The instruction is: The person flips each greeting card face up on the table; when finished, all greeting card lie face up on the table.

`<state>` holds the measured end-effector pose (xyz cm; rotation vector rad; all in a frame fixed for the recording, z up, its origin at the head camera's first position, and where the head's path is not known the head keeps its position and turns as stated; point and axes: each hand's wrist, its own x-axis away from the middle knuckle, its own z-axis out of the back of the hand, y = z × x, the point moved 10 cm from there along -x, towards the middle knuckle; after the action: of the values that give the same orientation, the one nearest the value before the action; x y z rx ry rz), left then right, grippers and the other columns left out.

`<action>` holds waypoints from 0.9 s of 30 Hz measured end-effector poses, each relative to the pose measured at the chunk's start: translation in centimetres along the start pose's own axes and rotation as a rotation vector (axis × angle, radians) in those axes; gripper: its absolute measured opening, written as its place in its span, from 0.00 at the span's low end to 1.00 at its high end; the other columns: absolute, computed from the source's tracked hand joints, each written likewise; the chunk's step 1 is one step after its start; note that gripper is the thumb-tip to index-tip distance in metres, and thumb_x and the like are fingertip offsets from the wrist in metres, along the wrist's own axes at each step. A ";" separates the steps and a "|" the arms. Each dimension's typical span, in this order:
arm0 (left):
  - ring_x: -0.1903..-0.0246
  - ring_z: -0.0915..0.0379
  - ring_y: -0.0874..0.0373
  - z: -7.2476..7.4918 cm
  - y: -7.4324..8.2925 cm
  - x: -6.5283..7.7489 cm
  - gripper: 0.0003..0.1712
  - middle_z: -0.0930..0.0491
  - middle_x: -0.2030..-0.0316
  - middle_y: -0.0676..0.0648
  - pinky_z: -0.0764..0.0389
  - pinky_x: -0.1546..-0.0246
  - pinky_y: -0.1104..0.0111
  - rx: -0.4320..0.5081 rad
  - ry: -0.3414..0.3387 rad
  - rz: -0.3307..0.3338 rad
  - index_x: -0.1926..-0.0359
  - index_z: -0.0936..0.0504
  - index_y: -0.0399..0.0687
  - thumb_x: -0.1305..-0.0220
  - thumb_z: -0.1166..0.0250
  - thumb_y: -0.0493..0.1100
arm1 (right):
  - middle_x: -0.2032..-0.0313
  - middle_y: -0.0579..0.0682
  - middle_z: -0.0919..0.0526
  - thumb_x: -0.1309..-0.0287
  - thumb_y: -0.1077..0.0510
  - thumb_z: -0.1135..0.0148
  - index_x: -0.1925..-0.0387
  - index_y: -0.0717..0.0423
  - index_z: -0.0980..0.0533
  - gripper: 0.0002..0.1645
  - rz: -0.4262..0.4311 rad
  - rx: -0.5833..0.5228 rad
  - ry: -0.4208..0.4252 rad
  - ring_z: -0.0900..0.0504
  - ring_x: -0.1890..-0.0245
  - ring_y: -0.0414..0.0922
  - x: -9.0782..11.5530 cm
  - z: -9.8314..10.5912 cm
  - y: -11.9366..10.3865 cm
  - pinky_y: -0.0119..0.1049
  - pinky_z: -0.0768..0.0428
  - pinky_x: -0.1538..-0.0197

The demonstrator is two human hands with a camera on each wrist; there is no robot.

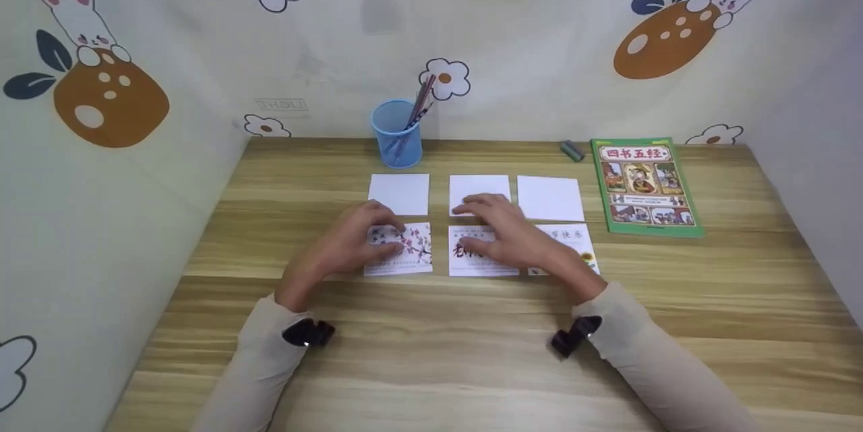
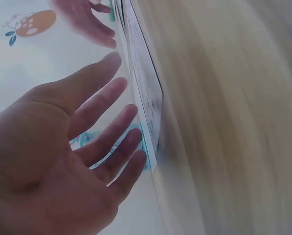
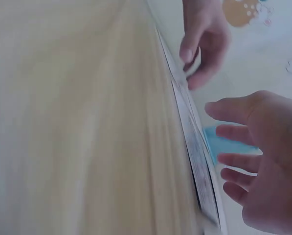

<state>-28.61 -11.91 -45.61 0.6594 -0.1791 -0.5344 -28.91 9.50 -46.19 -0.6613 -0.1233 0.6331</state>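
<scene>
My left hand [image 1: 354, 236] hovers over a printed card with pink blossoms [image 1: 419, 260], fingers loosely bent and holding nothing. To its right, my right hand [image 1: 509, 236] is over a card with large dark red characters [image 1: 475, 269], covering part of it, its fingers spread and relaxed. The right wrist partly hides a third printed card with a sunflower [image 1: 570, 236]. Behind these lie blank white cards: one on the left [image 1: 399, 193], one in the middle [image 1: 475, 186] under the right fingers, one on the right [image 1: 549, 198]. Both wrist views show thumb and fingers apart with a gap between.
A blue mesh pen cup [image 1: 398, 139] holding several pencils [image 1: 421, 102] stands at the back, near the wall covering. A green-bordered book [image 1: 647, 186] lies on the right of the wooden table [image 1: 445, 351]. Left of the book is a small dark green cylinder [image 1: 572, 151].
</scene>
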 end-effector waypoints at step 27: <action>0.24 0.35 0.48 -9.0 12.6 -12.5 0.25 0.22 0.27 0.47 0.33 0.21 0.53 -0.159 -0.018 -0.134 0.31 0.19 0.51 0.24 0.31 0.50 | 0.41 0.66 0.16 0.31 0.59 0.29 0.34 0.63 0.20 0.27 -0.427 -0.028 0.355 0.13 0.48 0.60 9.9 11.3 14.3 0.53 0.16 0.45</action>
<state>-31.11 7.81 -44.60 0.5137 -0.1084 -0.6761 -31.55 30.06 -46.82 -0.7372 0.0579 0.0993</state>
